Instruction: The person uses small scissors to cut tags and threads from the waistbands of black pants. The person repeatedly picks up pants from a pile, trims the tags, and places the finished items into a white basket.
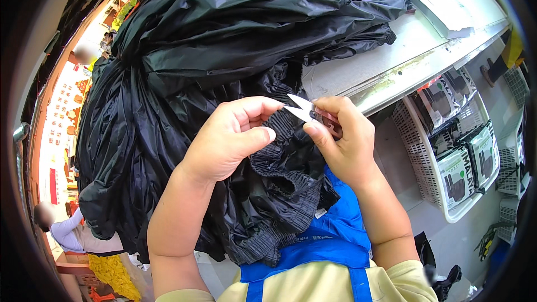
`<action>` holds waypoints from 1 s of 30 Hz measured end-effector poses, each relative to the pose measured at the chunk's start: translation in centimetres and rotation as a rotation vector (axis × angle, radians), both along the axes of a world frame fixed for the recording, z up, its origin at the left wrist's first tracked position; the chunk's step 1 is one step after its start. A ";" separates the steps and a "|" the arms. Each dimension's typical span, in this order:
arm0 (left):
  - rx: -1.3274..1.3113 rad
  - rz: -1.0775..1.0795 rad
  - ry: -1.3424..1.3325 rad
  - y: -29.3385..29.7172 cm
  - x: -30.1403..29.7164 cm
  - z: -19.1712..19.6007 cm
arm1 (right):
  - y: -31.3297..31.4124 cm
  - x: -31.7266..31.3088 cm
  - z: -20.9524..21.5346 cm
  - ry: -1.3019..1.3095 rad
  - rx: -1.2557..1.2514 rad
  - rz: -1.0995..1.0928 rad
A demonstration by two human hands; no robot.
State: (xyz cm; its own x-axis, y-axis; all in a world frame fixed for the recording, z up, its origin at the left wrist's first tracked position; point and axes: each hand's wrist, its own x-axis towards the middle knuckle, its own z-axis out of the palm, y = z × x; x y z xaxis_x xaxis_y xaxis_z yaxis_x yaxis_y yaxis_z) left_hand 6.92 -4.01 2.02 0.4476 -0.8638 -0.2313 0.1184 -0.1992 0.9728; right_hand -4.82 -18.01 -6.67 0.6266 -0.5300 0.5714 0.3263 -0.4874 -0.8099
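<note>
we've got one white basket (pixel 420 151) under the counter edge (pixel 391 81) holding about four packets (pixel 456 176), left hand (pixel 226 137) pinching the black garment's waistband (pixel 282 154), right hand (pixel 344 140) gripping snips (pixel 305 111), blades parted.

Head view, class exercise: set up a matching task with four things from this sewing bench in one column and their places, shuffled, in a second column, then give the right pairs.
Things
1. thread snips
2. black gathered garment
3. white plastic basket
4. blue apron

Places
A. hanging below the table edge, holding packaged goods
B. on the person's front, at the lower edge of the picture
C. in the right hand, blades open
D. pinched by the left hand, elastic edge up

Pairs: 1-C, 2-D, 3-A, 4-B
</note>
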 end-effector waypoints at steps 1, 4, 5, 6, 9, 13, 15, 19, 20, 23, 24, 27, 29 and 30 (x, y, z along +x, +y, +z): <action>-0.002 -0.002 -0.008 0.0 0.0 0.0 | 0.0 0.0 0.1 0.009 -0.015 -0.002; -0.002 0.004 -0.011 0.1 0.1 -0.2 | -0.2 0.0 0.2 0.024 0.026 0.016; -0.005 0.005 -0.005 0.1 0.0 -0.2 | -0.3 -0.2 -0.1 0.015 0.092 0.030; -0.008 0.007 0.001 0.0 0.0 -0.2 | -0.3 -0.3 -0.4 0.006 0.159 0.044; 0.003 0.002 -0.020 -0.1 -0.2 -0.2 | -0.5 -0.5 -1.1 -0.110 0.506 0.136; -0.018 0.032 -0.055 0.0 -0.4 -0.2 | -0.2 -1.8 -2.3 -0.196 0.677 0.290; -0.037 0.040 -0.046 0.0 -0.5 -0.1 | 0.2 -2.7 -3.3 -0.193 0.725 0.353; -0.064 0.046 -0.006 0.1 -0.3 -0.4 | 0.9 -4.9 -4.5 -0.154 0.773 0.463; -0.073 0.048 0.008 0.1 -0.3 -0.3 | 1.0 -5.2 -4.3 -0.147 0.801 0.464; -0.101 0.067 0.042 0.0 -0.4 -0.5 | 0.4 -6.1 -4.4 -0.102 0.552 0.458; -0.111 0.076 0.052 0.0 -0.5 -0.6 | 0.5 -6.1 -3.8 -0.073 0.468 0.399; -0.090 0.070 0.076 -0.3 -0.1 -0.7 | 0.6 -5.2 -2.2 -0.053 -0.003 0.216; -0.132 0.112 0.050 -0.6 -0.5 -0.6 | 0.6 -5.6 -1.1 -0.075 -0.054 0.115; -0.154 0.137 0.036 -0.8 -0.7 -0.6 | 0.4 -5.9 -0.9 -0.081 -0.070 0.098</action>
State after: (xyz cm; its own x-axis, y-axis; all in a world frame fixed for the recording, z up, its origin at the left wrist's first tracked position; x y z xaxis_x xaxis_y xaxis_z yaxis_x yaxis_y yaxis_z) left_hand 6.18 -4.79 1.45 0.5572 -0.8218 -0.1190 0.1691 -0.0281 0.9852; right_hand -10.70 -17.63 -7.54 0.6235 -0.4262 0.6555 0.4379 -0.5043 -0.7443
